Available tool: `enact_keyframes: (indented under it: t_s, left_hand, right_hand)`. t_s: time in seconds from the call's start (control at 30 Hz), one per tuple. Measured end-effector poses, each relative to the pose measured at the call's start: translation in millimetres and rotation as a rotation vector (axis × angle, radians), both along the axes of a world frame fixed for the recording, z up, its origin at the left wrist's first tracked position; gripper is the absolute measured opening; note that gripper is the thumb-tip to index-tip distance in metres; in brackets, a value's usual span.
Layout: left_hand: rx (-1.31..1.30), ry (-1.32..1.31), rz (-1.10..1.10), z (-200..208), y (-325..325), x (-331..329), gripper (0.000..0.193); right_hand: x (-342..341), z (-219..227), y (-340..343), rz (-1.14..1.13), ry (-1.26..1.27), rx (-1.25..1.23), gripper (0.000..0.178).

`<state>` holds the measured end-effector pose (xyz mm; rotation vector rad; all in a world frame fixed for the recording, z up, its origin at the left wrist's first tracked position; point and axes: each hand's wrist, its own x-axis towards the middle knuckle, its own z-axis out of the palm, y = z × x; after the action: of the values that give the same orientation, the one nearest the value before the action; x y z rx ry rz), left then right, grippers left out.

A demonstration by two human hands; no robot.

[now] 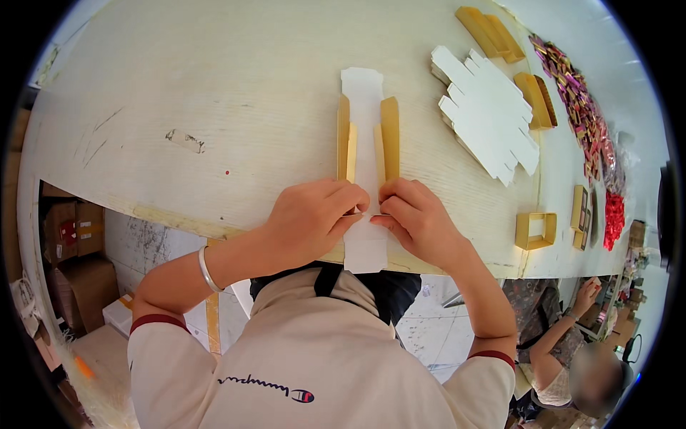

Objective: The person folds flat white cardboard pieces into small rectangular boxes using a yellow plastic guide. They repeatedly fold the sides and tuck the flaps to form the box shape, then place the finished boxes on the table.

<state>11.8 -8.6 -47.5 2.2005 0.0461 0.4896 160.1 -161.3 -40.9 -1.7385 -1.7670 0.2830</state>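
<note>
A partly folded cardboard box blank [366, 143], white on the inner face and gold on the side walls, lies lengthwise on the table before me. Its two long sides stand up, and a white end panel reaches over the table's near edge. My left hand [314, 214] pinches a small flap at the near left corner, thumb and fingers closed. At the near right corner my right hand [421, 218] grips the matching flap in the same way. The fingers partly hide both flaps.
Flat white box blanks [486, 111] are stacked to the right. Gold boxes [489, 32] stand at the far right, with an open gold frame [536, 230] nearer. A heap of small wrapped pieces [572, 93] lies beyond. Another person [564, 357] sits at the lower right.
</note>
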Motion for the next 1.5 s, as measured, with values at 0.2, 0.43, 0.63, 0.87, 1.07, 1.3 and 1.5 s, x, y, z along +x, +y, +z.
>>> enact_keyframes:
  t_s: [0.2, 0.43, 0.63, 0.87, 1.07, 1.3, 1.5]
  left_hand:
    - [0.268, -0.099, 0.039, -1.5, -1.0, -0.8, 0.017]
    - [0.007, 0.009, -0.07, 2.6, 7.4, -2.1, 0.015]
    - [0.017, 0.018, -0.061, 5.3, 0.4, -6.5, 0.017]
    - [0.32, -0.045, -0.173, -1.4, 4.0, -11.6, 0.015]
    - [0.5, -0.053, -0.33, 11.9, 4.6, -22.1, 0.021]
    - [0.656, -0.169, -0.263, -3.9, -7.6, -32.6, 0.025]
    - [0.159, -0.097, -0.158, -8.4, -11.9, -27.2, 0.026]
  right_hand:
    - [-4.5, -6.0, 0.9, -0.039, -0.099, 0.101, 0.02]
    - [-9.1, 4.5, -14.4, 0.063, -0.292, 0.171, 0.017]
    - [-1.8, 3.9, -16.4, 0.089, -0.08, 0.099, 0.016]
    - [-13.4, 11.3, -7.6, 0.014, -0.019, -0.021, 0.013]
    - [-17.3, 10.4, -14.7, -0.002, 0.009, 0.003, 0.012]
    - [-27.1, 11.5, -24.1, 0.027, 0.097, 0.003, 0.012]
    - [-25.0, 9.5, -25.8, 0.044, 0.136, -0.009, 0.016]
